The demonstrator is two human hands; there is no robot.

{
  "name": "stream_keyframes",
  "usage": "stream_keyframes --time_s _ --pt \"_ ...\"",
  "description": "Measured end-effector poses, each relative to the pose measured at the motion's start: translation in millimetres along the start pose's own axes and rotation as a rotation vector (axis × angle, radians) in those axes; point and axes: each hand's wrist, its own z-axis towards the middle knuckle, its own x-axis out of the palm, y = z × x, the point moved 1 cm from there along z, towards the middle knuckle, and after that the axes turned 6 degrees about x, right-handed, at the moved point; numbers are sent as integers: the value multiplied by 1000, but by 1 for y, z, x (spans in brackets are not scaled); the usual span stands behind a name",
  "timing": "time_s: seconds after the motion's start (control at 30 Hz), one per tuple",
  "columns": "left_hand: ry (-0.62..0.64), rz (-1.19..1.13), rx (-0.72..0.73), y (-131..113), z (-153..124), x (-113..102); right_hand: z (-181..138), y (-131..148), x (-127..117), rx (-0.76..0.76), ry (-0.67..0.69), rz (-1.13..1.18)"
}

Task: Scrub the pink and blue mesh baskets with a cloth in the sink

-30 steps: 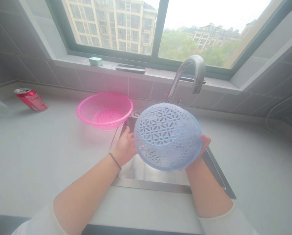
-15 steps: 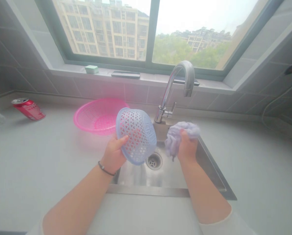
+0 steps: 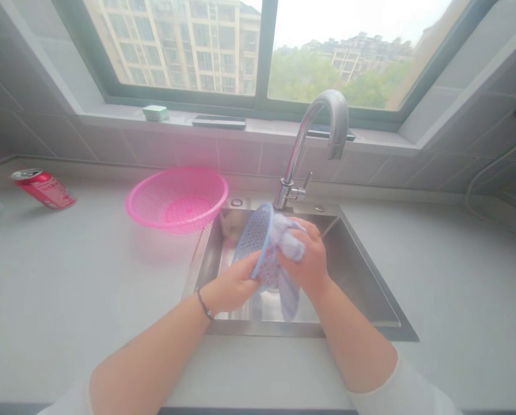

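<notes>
My left hand (image 3: 237,283) grips the rim of a small light-blue plastic basket (image 3: 251,235) with a pattern of holes, tilted on its side above the sink. In my right hand (image 3: 307,253) is a bunched pale-lilac cloth (image 3: 289,242), pressed against the basket, with one end hanging down. The fingertips of my right hand are partly hidden by the cloth. Below both hands lies the stainless steel sink (image 3: 357,271); the basket and cloth cover most of its drain.
A chrome faucet (image 3: 299,138) arches over the sink's back edge. To the left stands a pink plastic basket (image 3: 178,199), with a red drink can (image 3: 46,189) tilted farther left. A pale green block (image 3: 155,113) and a dark flat object (image 3: 219,122) rest on the windowsill.
The blue basket has turned from facing me onto its side. My right hand has moved left, bringing the cloth from beside the basket into contact with it.
</notes>
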Motion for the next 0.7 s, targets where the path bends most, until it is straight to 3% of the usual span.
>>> stream_keyframes --time_s 0.1,0.17,0.27,0.4,0.5,0.6,0.7 --pt "117 52 -11 -5 -3 2 9 -16 -7 280 -19 61" --pt "143 65 -19 -4 -4 4 10 -19 -8 347 -6 104" --pt "67 37 -8 2 -4 4 4 -10 -3 257 72 116" --pt "-136 -146 -4 3 1 4 -10 13 14 -75 223 116" --pt "-159 -282 -44 1 4 5 -17 20 22 -240 253 115" --pt "-136 -228 -70 6 3 3 -14 10 19 -176 179 58" --pt "-39 -117 -93 12 -2 0 -5 -9 9 52 105 30"
